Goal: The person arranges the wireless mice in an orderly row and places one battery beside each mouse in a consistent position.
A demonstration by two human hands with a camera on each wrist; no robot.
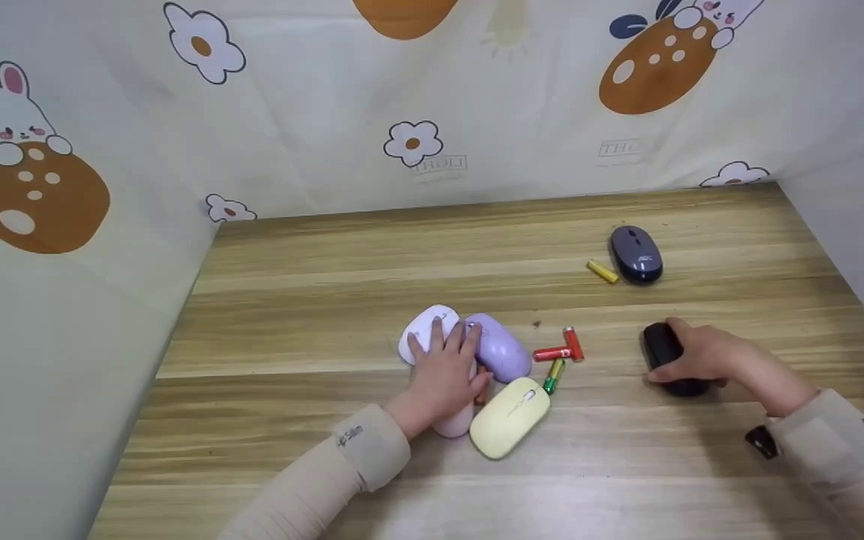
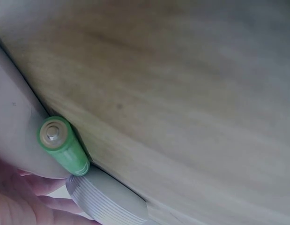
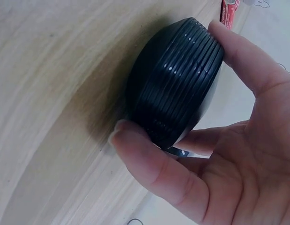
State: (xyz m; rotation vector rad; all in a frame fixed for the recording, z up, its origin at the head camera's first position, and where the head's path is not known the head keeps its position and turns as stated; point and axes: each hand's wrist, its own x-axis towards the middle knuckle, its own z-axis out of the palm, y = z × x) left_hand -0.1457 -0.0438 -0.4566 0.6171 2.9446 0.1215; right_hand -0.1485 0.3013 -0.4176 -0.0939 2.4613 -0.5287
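Observation:
My left hand (image 1: 443, 371) lies over a group of computer mice with its fingers extended. Its fingertips rest on a white mouse (image 1: 422, 335) and reach the edge of a purple mouse (image 1: 503, 350). A pale pink mouse (image 1: 454, 424) is partly hidden beneath the palm. In the left wrist view, a green battery (image 2: 72, 154) stands out beside a mouse with a ribbed side (image 2: 107, 199). Off to the right, my right hand (image 1: 709, 354) grips a black mouse (image 3: 175, 79) by its sides, between thumb and fingers, tilted close over the table.
A yellow mouse (image 1: 511, 418) lies right of the left hand, near a green-and-gold battery (image 1: 554, 376) and two red batteries (image 1: 552, 353). Farther back sit a dark grey mouse (image 1: 636, 255) and a yellow battery (image 1: 602, 271). A patterned cloth (image 1: 312, 112) rises behind the wooden table (image 1: 289, 300).

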